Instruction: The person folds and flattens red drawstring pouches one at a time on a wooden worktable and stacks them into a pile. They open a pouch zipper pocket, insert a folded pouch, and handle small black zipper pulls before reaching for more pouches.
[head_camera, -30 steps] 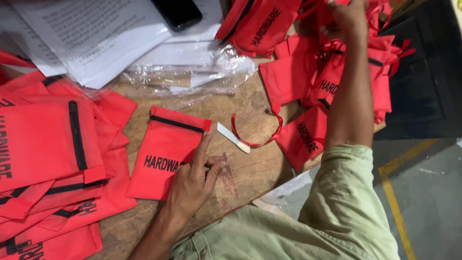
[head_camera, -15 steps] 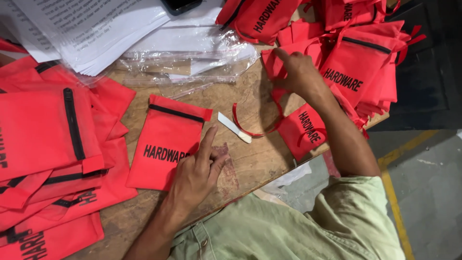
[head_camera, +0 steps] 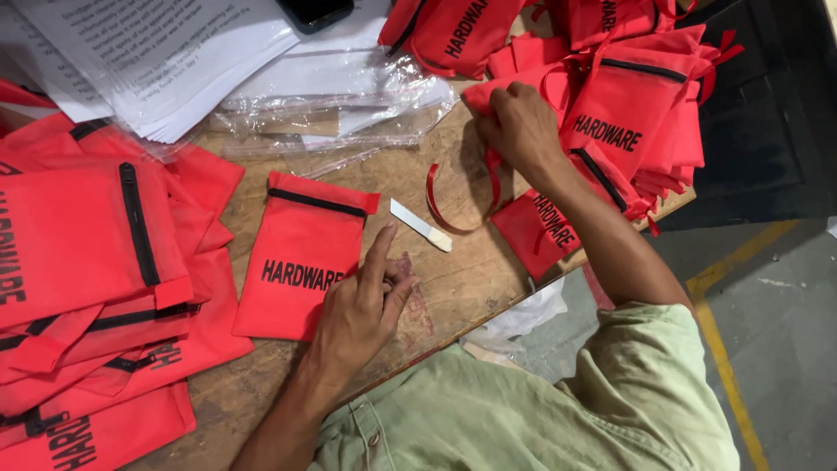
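Head view looks straight down on your wooden bench [head_camera: 453, 288], and most of it is buried under red fabric. At nine o'clock lies the largest heap, the flat stack of red pouches [head_camera: 87, 262] with black zip strips, laid more or less squared on one another; these read as the finished share. At one o'clock sits the loose pile of red pouches [head_camera: 628, 96], crumpled and overlapping, ribbons trailing (this looks like the share not yet handled). At eleven o'clock a sheaf of printed papers [head_camera: 166, 52] rests on clear plastic bags [head_camera: 349, 96], with a dark phone [head_camera: 316, 12] at twelve.

In the middle lies the single red pouch [head_camera: 301, 257], flat, zip end away from you. Your left hand [head_camera: 362, 310] rests open beside its right edge, fingertips touching the fabric, gripping nothing. Your right hand [head_camera: 520, 129] is at one o'clock with its grip closed on the edge of a pouch at the loose pile's border; a red ribbon loop [head_camera: 453, 205] curls below it. Between the hands, a small white strip [head_camera: 421, 225] lies bare on the wood.

By the two heaps, you seem somewhere midway.
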